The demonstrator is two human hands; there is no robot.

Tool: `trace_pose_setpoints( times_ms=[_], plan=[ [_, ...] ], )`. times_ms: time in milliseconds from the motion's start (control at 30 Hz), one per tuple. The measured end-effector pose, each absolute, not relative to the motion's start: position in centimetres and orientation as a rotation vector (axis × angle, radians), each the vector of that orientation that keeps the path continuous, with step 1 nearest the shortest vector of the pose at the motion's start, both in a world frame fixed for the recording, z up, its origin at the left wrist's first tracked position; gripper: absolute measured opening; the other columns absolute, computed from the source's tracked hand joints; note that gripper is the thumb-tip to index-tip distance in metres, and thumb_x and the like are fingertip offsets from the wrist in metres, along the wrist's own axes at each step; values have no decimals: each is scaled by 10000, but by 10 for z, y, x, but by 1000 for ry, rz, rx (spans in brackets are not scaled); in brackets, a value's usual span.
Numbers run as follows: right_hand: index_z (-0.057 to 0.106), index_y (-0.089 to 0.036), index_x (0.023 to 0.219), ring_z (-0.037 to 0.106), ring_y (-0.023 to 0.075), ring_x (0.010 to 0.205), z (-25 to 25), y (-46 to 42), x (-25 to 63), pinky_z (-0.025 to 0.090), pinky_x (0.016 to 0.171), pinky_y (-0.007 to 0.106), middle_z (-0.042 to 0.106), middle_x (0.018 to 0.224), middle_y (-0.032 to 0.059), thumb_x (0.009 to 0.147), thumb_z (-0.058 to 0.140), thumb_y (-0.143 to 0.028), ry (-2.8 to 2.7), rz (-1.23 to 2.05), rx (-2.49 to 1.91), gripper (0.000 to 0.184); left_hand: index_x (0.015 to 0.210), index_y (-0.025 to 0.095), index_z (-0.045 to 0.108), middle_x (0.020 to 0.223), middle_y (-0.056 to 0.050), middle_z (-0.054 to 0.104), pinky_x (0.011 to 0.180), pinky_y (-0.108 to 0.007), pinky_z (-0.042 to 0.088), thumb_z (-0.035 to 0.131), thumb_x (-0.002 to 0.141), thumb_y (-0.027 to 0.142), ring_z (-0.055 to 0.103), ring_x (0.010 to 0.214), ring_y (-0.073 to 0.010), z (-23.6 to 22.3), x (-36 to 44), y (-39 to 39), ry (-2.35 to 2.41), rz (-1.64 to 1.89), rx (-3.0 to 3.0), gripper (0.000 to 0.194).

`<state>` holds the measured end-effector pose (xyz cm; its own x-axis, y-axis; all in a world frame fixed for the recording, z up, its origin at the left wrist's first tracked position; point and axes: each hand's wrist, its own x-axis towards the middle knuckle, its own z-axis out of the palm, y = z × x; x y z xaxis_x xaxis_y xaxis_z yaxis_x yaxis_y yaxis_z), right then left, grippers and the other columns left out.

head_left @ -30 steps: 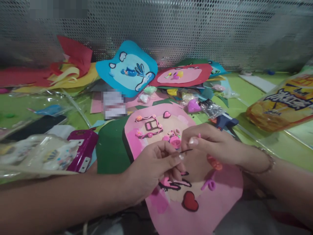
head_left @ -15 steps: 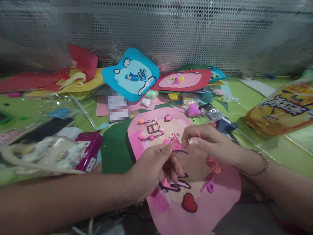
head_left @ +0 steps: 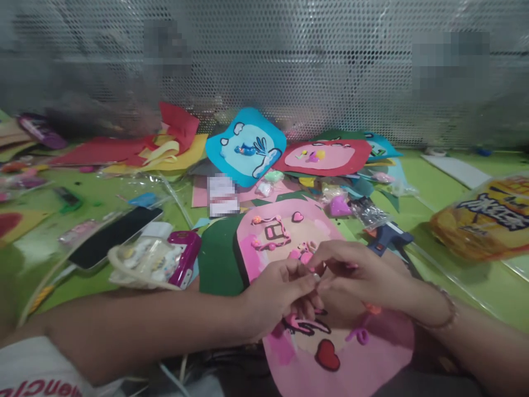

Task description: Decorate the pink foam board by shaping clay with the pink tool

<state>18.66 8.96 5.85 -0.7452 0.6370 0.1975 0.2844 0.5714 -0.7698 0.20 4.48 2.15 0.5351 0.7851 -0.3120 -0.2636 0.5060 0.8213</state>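
My left hand [head_left: 285, 295] is closed in a pinch, its fingertips meeting those of my right hand [head_left: 363, 278] above a pink paper card [head_left: 372, 353]. The thin dark strand seen between them earlier is hidden by the fingers now. A small pink piece [head_left: 351, 266] shows between the curled fingers of my right hand. On the card are a red heart with a dark outline [head_left: 328, 354], a small pink heart [head_left: 297, 217], a purple curl [head_left: 360, 335] and a pink-and-black frame shape [head_left: 275, 231]. Orange clay [head_left: 373, 309] is partly covered by my right hand.
Green card [head_left: 221, 259] lies under the pink one. To the left are a phone [head_left: 118, 237] and a purple case [head_left: 185, 253]. Behind are a blue card [head_left: 252, 171], a red card [head_left: 285, 165] and bagged purple clay [head_left: 339, 206]. A snack bag [head_left: 479, 226] stands right, a metal mesh panel [head_left: 289, 71] at the back.
The view has swung left and tilted up. My hands have come together at the fingertips, and the dark strand between them has gone out of sight. The pink card stays beneath them.
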Motion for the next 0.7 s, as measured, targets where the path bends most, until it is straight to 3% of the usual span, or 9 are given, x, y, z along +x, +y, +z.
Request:
trace_pose_setpoints(
  times_ms=[100,433,700],
  plan=[
    [645,-158,880,555,84,618,58,88,186,432,539,178,644,746,34,870,598,-281,-2311,975,-646,132,891,117,564,689,29,566,409,-148,389,557,929,306,509,486,-56,18,1,44,743,696,820,193],
    [681,-166,868,620,110,628,65,92,188,480,572,207,680,717,37,862,612,-224,-2401,810,-691,90,985,123,579,807,-10,593,560,-240,497,508,945,399,562,602,-96,12,1,42,752,673,830,288],
    [646,-140,807,545,84,535,62,90,188,404,469,176,625,642,38,914,527,-240,-2427,664,-593,189,995,125,578,822,-18,597,576,-253,501,482,948,444,570,621,-105,7,3,44,775,660,816,336]
  ],
)
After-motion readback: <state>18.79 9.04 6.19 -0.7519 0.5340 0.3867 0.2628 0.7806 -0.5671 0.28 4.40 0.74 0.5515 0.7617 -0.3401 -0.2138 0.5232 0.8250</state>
